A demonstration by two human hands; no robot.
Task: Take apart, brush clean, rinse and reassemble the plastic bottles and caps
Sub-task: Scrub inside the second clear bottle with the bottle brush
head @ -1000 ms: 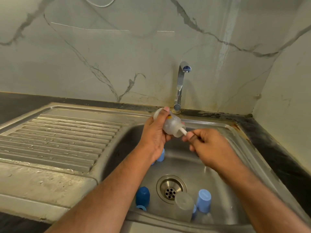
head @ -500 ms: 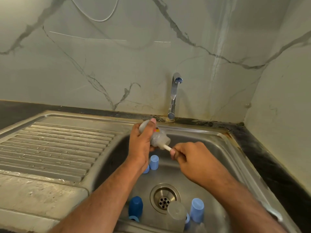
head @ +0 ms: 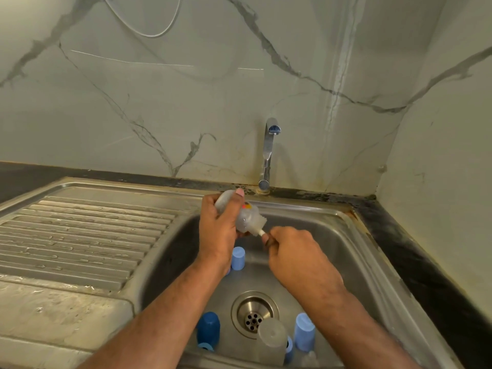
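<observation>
Clear plastic bottle (head: 246, 218) is up over the back of the sink (head: 346, 235), just in front of the tap (head: 269, 153). Left hand (head: 219, 230) is wrapped round its body, thumb up near the base. Right hand (head: 295, 251) is closed round the white brush (head: 259, 232) handle, with the brush pushed into the bottle's mouth.

Bottle's lying tilted: long axis runs from upper left down to lower right, base toward the drainboard (head: 87, 235), mouth aimed down at the right hand.

What I'd worry about: wet plastic plus a shoving motion, so the bottle could squirt out of the left hand and land among the blue caps (head: 303, 331) and the other bottle (head: 271, 342) by the drain (head: 254, 312). Scrub too hard and the thin wall might buckle, or the brush could pop out and flick dirty water. Can't tell if there's water or soap inside.
</observation>
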